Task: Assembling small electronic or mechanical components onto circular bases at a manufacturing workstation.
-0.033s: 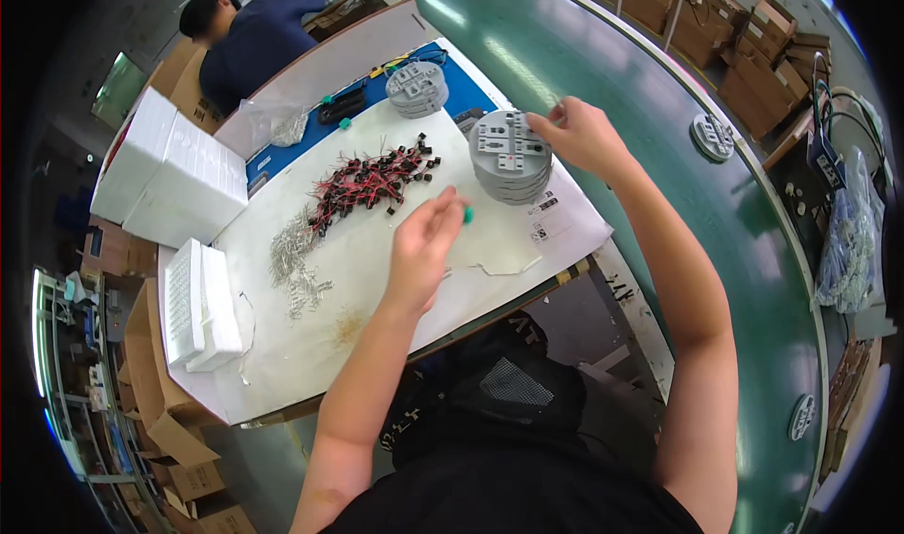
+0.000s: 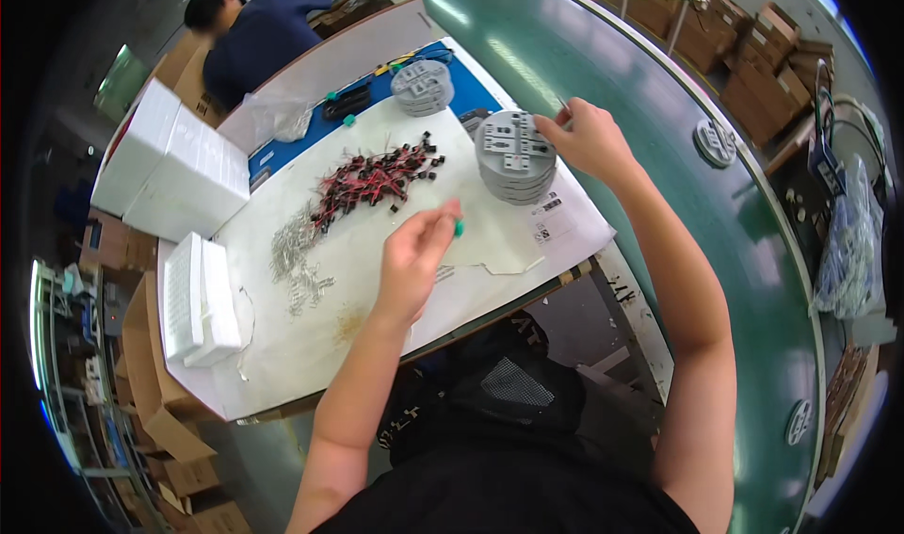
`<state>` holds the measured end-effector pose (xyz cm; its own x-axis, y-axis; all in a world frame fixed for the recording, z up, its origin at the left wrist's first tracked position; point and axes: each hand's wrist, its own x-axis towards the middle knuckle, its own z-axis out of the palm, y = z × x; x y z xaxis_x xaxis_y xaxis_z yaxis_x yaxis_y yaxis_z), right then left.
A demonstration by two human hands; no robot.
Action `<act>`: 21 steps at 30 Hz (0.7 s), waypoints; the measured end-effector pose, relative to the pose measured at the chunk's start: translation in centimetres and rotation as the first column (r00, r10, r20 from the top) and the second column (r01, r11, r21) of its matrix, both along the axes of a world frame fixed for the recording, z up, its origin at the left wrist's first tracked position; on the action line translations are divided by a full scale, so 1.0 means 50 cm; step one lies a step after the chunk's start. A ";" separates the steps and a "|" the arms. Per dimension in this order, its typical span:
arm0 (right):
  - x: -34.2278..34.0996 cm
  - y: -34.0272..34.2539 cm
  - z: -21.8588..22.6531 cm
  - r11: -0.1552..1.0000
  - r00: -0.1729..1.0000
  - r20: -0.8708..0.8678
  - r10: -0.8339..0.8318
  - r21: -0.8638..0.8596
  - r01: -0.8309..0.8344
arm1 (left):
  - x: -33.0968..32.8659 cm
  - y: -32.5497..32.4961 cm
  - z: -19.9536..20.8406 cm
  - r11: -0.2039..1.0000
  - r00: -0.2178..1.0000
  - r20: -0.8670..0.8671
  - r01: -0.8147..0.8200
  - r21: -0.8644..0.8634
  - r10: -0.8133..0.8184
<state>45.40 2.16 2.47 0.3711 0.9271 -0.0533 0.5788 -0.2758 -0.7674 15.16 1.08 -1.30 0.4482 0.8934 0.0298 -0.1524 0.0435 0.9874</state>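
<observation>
A stack of round grey plastic plates [image 2: 516,171] stands at the right of the white-covered table, its top plate moulded with slots and raised blocks. Beside that top plate is my right hand [image 2: 593,140], thumb and fingers pinched, with a thin metallic-looking piece [image 2: 564,106] sticking up from them. My left hand [image 2: 411,256] hovers over the table in front of the stack, its fingers drawn together and blurred. A small green piece [image 2: 459,228] shows at those fingertips. Left of the stack lies a heap of small black parts with red wires [image 2: 372,186], next to loose silvery pieces [image 2: 299,261].
A second grey plate stack [image 2: 421,89] stands farther back on a blue mat. White foam boxes [image 2: 174,171] and a foam tray [image 2: 200,299] line the left side. The green conveyor [image 2: 621,91] on the right carries single grey plates [image 2: 715,143]. A co-worker [image 2: 259,40] sits beyond the partition.
My left hand has shifted slightly left and down, away from the plate stack, with the green piece. My right hand stays by the top plate; the thin piece now shows above its fingers.
</observation>
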 end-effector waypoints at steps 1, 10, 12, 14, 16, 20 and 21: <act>-0.004 -0.002 -0.006 0.997 0.974 0.220 -0.055 0.061 0.042 | -0.049 -0.018 0.007 1.000 1.000 0.013 -0.025 0.000 0.025; -0.049 -0.029 0.045 0.950 0.955 0.296 -0.003 0.298 -0.090 | -0.405 -0.154 -0.046 0.967 0.934 -0.250 -0.249 0.060 0.256; -0.089 -0.051 0.073 0.943 0.970 0.243 -0.019 0.327 -0.063 | -0.435 -0.168 -0.041 0.950 0.925 -0.245 -0.248 0.191 0.291; -0.186 -0.067 0.065 0.946 0.957 0.258 0.136 0.253 -0.203 | -0.445 -0.163 -0.035 0.934 0.922 -0.225 -0.260 0.245 0.316; -0.292 -0.075 -0.006 0.900 0.930 0.215 0.298 0.262 -0.348 | -0.439 -0.140 -0.023 0.855 0.843 -0.398 -0.129 0.502 0.361; -0.421 -0.051 -0.062 0.897 0.875 0.237 0.422 0.031 -0.441 | -0.369 -0.110 -0.007 0.694 0.822 -0.382 -0.023 0.719 0.423; -0.436 -0.031 -0.057 0.918 0.891 0.235 0.388 -0.006 -0.397 | -0.353 -0.105 -0.012 0.650 0.758 -0.438 0.025 0.760 0.483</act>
